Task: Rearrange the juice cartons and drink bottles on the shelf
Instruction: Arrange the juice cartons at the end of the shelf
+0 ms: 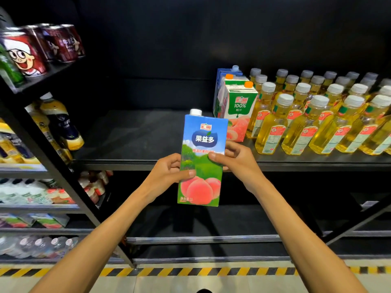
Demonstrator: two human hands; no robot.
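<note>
I hold a tall blue peach juice carton [202, 159] with a white cap upright in front of the black shelf [135, 140]. My left hand [169, 171] grips its left edge and my right hand [233, 157] grips its right edge. On the shelf behind it stands a green-and-white peach juice carton [240, 111] with an orange cap, with a second like it and a blue carton [224, 77] further back. Rows of yellow drink bottles [317, 119] with white caps fill the shelf's right part.
The shelf's left and middle part is bare. A neighbouring rack on the left carries red cans [42, 49], dark-labelled yellow bottles [61, 123] and water bottles [31, 246]. Lower black shelves [201, 238] lie below. A yellow-black striped strip [190, 271] marks the floor.
</note>
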